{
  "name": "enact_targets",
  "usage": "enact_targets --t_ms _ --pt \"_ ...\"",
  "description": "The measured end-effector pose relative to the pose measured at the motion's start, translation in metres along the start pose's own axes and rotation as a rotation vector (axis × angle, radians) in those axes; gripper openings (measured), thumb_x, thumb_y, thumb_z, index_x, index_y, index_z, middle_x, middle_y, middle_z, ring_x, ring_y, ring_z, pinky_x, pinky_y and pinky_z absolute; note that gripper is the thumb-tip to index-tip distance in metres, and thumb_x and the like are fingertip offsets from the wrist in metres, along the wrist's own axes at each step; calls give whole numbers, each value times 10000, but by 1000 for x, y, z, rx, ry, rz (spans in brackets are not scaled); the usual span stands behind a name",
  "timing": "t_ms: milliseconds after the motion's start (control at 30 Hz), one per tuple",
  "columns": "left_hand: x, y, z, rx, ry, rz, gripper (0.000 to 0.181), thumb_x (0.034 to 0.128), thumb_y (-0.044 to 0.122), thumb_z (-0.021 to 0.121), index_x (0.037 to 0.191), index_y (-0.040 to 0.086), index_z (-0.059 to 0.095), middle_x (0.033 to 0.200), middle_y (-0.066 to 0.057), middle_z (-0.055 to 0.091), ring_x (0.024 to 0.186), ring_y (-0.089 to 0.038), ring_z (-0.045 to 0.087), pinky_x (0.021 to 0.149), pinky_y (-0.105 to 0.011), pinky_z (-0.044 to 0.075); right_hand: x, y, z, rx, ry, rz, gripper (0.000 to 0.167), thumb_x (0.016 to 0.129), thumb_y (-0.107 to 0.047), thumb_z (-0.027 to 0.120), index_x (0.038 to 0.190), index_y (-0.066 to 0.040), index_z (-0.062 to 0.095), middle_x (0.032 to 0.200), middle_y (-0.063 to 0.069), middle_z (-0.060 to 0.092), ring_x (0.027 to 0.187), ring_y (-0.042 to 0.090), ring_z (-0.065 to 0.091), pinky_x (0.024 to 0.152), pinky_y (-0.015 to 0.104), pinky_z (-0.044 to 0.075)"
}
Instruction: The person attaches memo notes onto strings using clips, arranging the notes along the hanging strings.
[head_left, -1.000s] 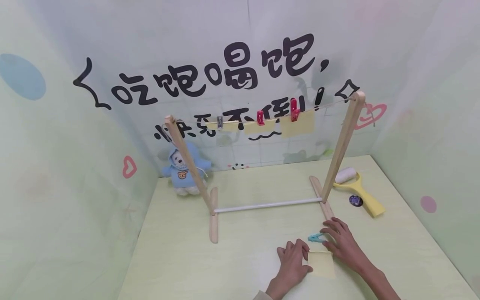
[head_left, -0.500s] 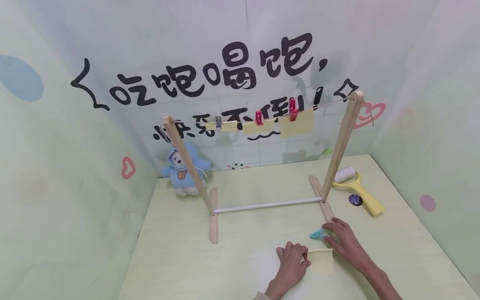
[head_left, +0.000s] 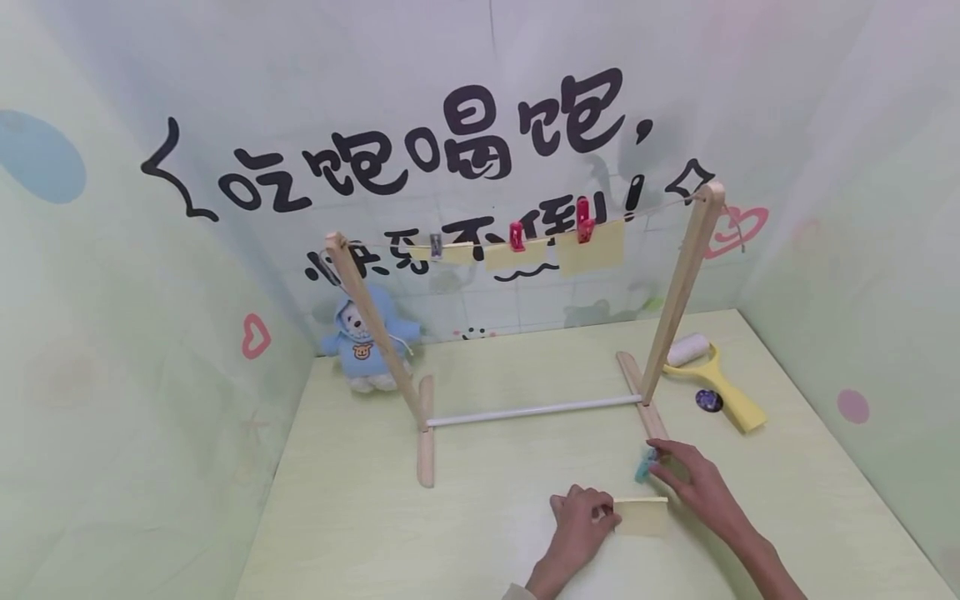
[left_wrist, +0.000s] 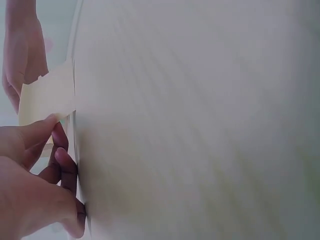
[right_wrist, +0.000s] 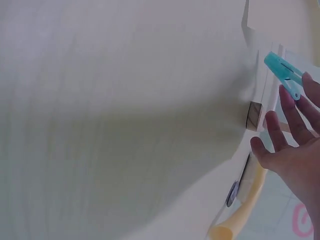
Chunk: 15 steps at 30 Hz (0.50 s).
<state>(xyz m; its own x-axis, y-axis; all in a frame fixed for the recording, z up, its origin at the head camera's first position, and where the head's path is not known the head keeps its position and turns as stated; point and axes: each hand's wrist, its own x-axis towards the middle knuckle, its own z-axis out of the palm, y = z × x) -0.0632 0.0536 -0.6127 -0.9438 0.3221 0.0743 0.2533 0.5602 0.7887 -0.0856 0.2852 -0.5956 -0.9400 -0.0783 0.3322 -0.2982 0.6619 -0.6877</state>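
My left hand (head_left: 579, 527) pinches the left edge of a pale yellow paper slip (head_left: 641, 517), and its top edge looks folded. In the left wrist view, thumb and index finger grip the slip (left_wrist: 47, 97) just over the table. To the right, my right hand (head_left: 699, 487) pinches a teal clothespin (head_left: 645, 465) between thumb and fingers, beyond the paper. The right wrist view shows the clothespin (right_wrist: 284, 72) raised off the table, its other fingers spread. Behind both hands a string between two wooden posts carries several clips, among them a red clothespin (head_left: 516, 237), with yellow paper (head_left: 592, 250) hanging.
The wooden rack has a right post (head_left: 682, 292), a left post (head_left: 375, 333) and a white crossbar (head_left: 532, 410). A plush toy (head_left: 367, 342) sits behind the left post. A yellow-handled lint roller (head_left: 731, 392) and a dark round disc (head_left: 708, 401) lie at right.
The teal clothespin has been lifted and turned more upright in my right hand. My left hand has tilted the paper slip up, so less of its face shows.
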Motion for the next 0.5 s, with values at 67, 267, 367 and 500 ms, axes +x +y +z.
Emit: enact_targets --t_ms 67,267,367,500 --pt "1 0 -1 -38 -14 -26 80 949 204 848 970 131 825 862 80 763 803 90 364 819 -303 199 0 -2 -3 -4 -5 27 393 928 -47 846 1305 -28 735 1079 28 771 1113 70 647 993 9 293" --pt "3 -1 -5 -140 -50 -83 132 1014 251 791 1039 130 836 877 89 736 799 83 411 842 -328 219 11 -7 -13 26 68 -95 372 843 68 858 1188 -17 748 1106 104 748 1172 -53 585 1030 -5 305" --pt "8 -4 -9 -216 -36 -52 181 1040 269 764 1046 100 830 892 71 705 801 64 485 849 -320 334 23 -14 -22 53 111 -218 411 761 149 854 1130 3 747 1159 179 697 1237 -113 522 1085 9 301" --pt "23 -10 -17 -282 15 74 248 1081 308 710 1067 81 807 958 88 681 850 78 540 764 -217 490 44 -37 -45 70 132 -307 370 752 121 865 1086 4 758 1222 199 638 1315 -119 459 1111 28 285"
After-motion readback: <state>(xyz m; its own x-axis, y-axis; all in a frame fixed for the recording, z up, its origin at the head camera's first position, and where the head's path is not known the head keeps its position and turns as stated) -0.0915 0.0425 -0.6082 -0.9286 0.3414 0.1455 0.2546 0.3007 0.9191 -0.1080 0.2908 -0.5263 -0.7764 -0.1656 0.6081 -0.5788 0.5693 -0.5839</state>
